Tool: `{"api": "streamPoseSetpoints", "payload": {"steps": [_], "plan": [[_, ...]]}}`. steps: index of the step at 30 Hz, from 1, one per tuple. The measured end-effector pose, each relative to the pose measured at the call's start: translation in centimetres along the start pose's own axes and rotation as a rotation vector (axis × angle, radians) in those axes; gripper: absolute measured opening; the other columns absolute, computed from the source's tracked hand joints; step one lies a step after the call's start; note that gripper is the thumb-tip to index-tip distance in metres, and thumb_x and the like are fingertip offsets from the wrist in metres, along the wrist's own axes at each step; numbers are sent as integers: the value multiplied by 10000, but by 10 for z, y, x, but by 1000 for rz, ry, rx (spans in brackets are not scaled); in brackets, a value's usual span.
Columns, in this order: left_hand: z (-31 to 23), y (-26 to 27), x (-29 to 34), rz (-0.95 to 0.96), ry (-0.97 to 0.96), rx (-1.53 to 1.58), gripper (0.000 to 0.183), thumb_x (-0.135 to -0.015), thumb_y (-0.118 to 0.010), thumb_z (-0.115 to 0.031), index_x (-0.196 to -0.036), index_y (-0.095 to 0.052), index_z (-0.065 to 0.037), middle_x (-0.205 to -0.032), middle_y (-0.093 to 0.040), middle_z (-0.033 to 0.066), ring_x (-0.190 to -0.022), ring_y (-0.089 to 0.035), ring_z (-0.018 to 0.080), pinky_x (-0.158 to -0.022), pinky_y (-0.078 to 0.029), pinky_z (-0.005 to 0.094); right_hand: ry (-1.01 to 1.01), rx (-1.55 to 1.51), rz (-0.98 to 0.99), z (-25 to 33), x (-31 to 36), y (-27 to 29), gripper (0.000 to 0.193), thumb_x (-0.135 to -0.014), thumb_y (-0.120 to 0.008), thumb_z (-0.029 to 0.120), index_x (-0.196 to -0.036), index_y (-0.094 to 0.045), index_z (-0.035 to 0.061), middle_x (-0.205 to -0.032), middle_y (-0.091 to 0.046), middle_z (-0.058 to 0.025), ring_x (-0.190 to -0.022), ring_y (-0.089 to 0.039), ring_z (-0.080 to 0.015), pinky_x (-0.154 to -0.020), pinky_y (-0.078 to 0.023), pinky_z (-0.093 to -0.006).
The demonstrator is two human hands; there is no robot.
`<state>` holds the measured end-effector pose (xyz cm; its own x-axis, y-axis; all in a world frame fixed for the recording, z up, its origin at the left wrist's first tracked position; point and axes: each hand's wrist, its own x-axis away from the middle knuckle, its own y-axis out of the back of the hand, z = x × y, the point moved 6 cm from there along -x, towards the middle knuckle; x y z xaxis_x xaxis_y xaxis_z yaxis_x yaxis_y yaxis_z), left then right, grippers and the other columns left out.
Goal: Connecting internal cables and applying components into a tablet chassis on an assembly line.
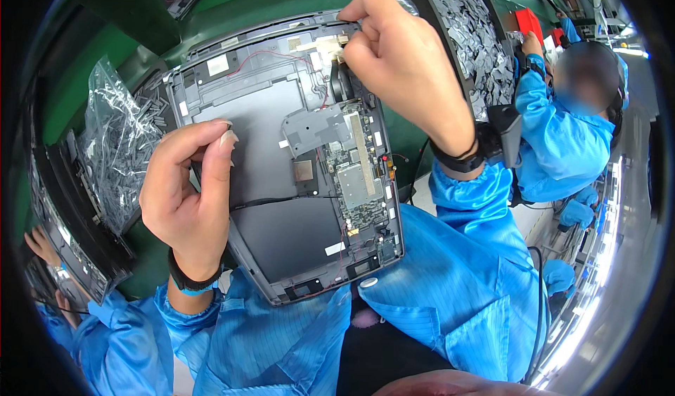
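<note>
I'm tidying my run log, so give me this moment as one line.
left hand: pinch-shaped over open device casing, hold unclear | right hand: at casing's top edge, grip unclear | circuit board: exposed in casing

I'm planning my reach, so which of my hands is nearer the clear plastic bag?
Left. Your left hand is just right of the clear plastic bag; your right hand is farther, at the far right corner of the opened device.

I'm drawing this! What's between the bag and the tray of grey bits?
In the head view, the open device is between the bag and the tray, with the left hand and right hand partly covering it.
</note>
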<state>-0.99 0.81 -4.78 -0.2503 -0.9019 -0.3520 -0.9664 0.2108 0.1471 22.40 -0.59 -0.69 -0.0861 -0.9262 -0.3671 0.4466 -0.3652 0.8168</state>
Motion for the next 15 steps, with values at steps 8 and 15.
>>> {"api": "streamPoseSetpoints", "payload": {"steps": [8, 15], "plan": [[-13, 3, -5, 15, -76, -98, 228, -864, -628, 88, -1083, -675, 46, -927, -668, 124, -777, -637, 142, -664, -523, 229, 57, -75, -3, -2, 1, -6, 203, -813, -578, -11, -1016, -572, 3, -616, -511, -63, -539, -499, -146, -533, -414, -283], [-32, -1, -26, 153, 217, 291, 355, -881, -620, 60, -1227, -541, 72, -943, -681, 150, -858, -679, 185, -702, -574, 266, 102, -330, -292, 11, 11, 36, 182, -847, -663, 21, -1029, -668, 18, -784, -624, -18, -622, -544, -59, -540, -427, -225]]}}
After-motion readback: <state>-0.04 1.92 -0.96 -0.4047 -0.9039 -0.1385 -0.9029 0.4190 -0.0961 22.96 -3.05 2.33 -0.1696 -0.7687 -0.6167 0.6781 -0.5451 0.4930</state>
